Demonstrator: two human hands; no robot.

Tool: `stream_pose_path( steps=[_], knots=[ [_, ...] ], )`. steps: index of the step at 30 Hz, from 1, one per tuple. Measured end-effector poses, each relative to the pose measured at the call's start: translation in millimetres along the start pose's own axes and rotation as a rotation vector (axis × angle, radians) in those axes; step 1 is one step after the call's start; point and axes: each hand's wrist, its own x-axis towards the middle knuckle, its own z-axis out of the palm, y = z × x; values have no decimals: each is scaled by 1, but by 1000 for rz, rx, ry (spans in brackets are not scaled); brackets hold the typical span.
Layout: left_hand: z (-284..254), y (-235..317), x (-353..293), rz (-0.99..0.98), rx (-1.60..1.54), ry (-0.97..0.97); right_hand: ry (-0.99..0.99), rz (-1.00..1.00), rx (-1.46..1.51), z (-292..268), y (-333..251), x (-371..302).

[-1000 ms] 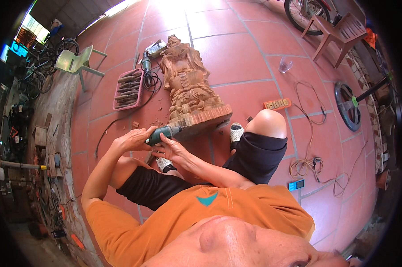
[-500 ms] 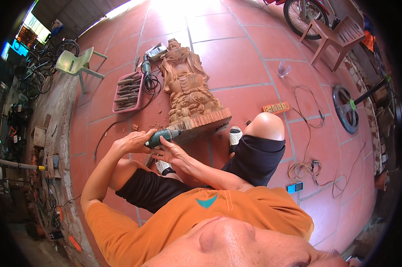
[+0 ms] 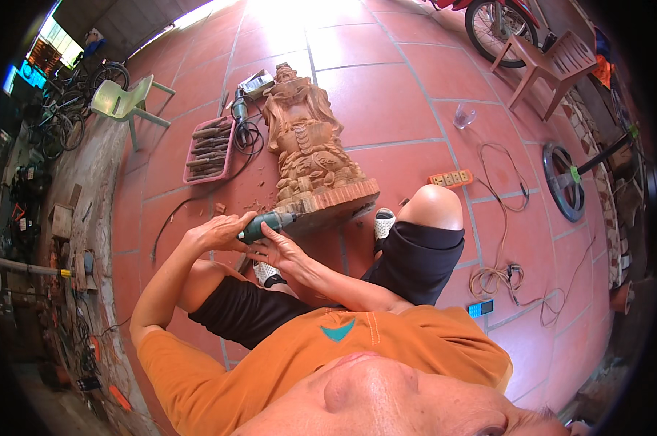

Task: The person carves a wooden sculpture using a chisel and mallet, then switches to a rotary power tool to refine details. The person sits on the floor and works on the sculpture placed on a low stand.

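A carved wooden statue lies on the tiled floor, its thick base toward me. Against the base's left corner is the narrow nose of a dark green handheld power tool; I cannot tell its exact kind. My left hand wraps around the tool's rear from above and the left. Closer to the nose, my right hand grips the tool with its thumb along the side and the other fingers underneath. The tool's bit is too small to make out.
Left of the statue lie a pink basket of chisels and another green power tool with a black cord. To the right are an orange power strip, a coiled cord, a glass and a blue phone.
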Motion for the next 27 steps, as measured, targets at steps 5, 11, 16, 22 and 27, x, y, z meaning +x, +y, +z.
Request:
stream_pose_path(
  steps=[5, 11, 16, 22, 27],
  knots=[
    [-8, 8, -5, -41, -109, -28, 4, -54, 5, 9, 2, -4],
    [-23, 10, -23, 22, -218, 83, 59, -130, -41, 7, -6, -4],
    [-25, 9, -38, 45, -301, 137, 51, -162, -123, 8, -16, -6],
    [-23, 14, -50, 23, -320, 158, 111, -140, -93, 13, -22, -11],
    [-17, 11, -54, 55, -264, 206, 124, -143, -109, 15, -20, -12]
  ],
)
